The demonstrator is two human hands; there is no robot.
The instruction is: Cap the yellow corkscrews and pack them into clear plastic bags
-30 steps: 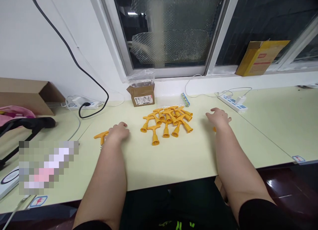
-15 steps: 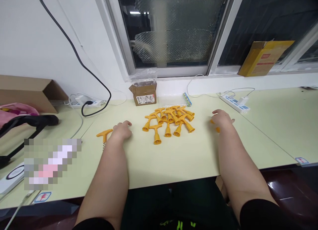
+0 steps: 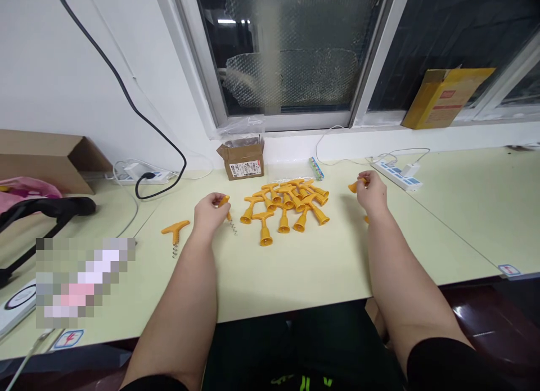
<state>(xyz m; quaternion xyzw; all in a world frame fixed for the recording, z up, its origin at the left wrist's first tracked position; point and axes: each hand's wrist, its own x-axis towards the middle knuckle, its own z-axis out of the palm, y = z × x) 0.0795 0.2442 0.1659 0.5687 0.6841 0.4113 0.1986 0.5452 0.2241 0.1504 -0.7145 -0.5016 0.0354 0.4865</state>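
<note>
My left hand (image 3: 210, 214) is closed on the yellow T-shaped handle of a corkscrew (image 3: 225, 202); its metal spiral points down and to the right. Another corkscrew (image 3: 176, 229) lies on the table to the left of that wrist, spiral towards me. My right hand (image 3: 373, 189) pinches a small yellow plastic piece (image 3: 353, 187), partly hidden by the fingers. Below that hand, a second yellow piece (image 3: 367, 219) shows only at its edge behind the wrist. Between my hands lies a pile of yellow corkscrews (image 3: 291, 200) with bell-shaped ends.
Behind the pile stand an open cardboard box (image 3: 244, 161) and a clear plastic bag (image 3: 291, 170). Power strips lie at left (image 3: 158, 178) and right (image 3: 396, 175). A black strap-like object (image 3: 50, 208) is on the left, near a larger carton (image 3: 37, 157).
My left hand has picked up a corkscrew and turned it into view. My right hand has risen from the table with a yellow piece in its fingers. The pile is unchanged.
</note>
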